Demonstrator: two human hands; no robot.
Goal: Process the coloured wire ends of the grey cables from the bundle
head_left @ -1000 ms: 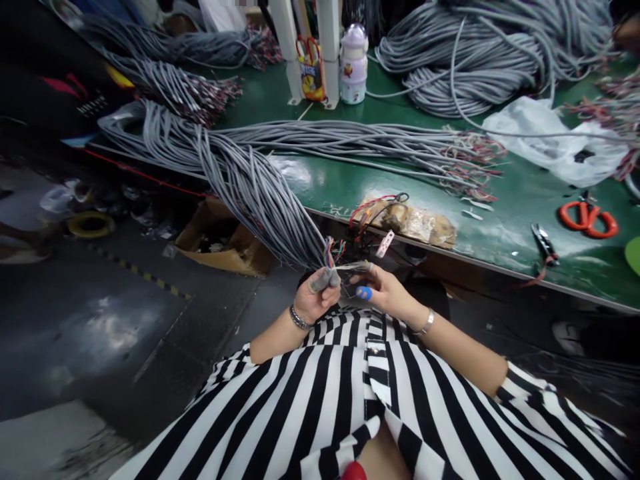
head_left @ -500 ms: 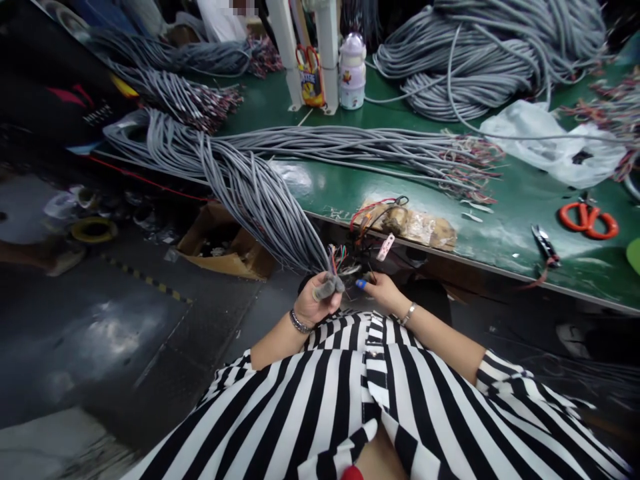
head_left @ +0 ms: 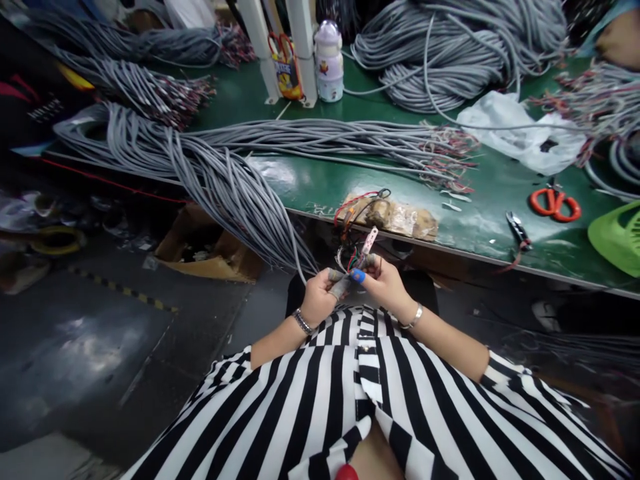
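Note:
My left hand [head_left: 321,295] is closed around a grey cable, grey coverings on its fingertips. Close beside it, my right hand [head_left: 387,285], with a blue wrap on the thumb, pinches the cable's end. Thin coloured wires [head_left: 352,259] stick out just beyond the fingers. From the table edge, a thick bundle of grey cables [head_left: 240,200] slopes down to my left hand. A small whitish strip with reddish marks [head_left: 370,241] stands right behind my right fingers. Past it, a taped wooden block [head_left: 400,219] with red and black leads sits on the table edge.
On the green table [head_left: 310,185] lie more cable bundles [head_left: 320,139], a plastic bag [head_left: 520,133], orange-handled scissors [head_left: 555,203], cutters [head_left: 519,231] and a green basket [head_left: 617,237]. A bottle [head_left: 329,63] stands behind. Below left is a cardboard box [head_left: 200,250].
My hands have come together; the right now grips at the cable end beside the left. A single cable now stands apart from the bundle at my left hand. The view has swung slightly right.

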